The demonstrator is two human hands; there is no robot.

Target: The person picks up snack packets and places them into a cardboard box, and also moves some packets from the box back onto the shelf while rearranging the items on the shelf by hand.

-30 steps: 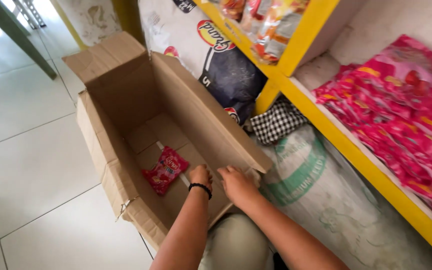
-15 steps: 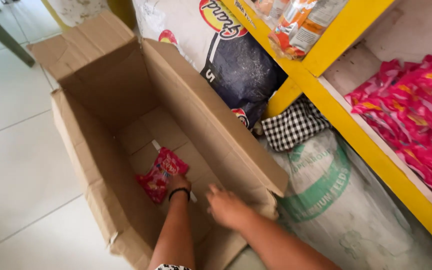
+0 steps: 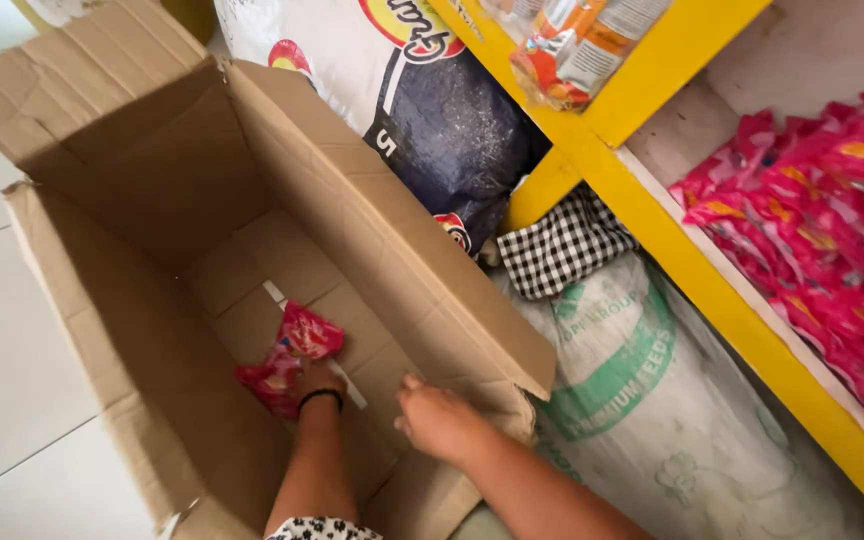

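A large open cardboard box (image 3: 352,190) stands on the floor. One red snack packet (image 3: 290,352) lies on its bottom. My left hand (image 3: 318,381), with a black band on the wrist, reaches deep into the box and closes on the packet's near end, which is crumpled upward. My right hand (image 3: 438,420) rests against the inside of the box's right wall near its front corner, fingers loose and holding nothing.
A yellow shelf (image 3: 682,260) on the right carries a pile of pink-red packets (image 3: 822,230); orange packets (image 3: 572,45) sit on the shelf above. Beneath it lie a white and green sack (image 3: 632,400), a checked cloth (image 3: 562,245) and a dark blue and white sack (image 3: 452,130). White floor tiles (image 3: 2,350) spread left.
My left hand has pushed further into the box and reached the red packet, which is now bent up. The view has moved closer over the box. My right hand stays at the box wall.
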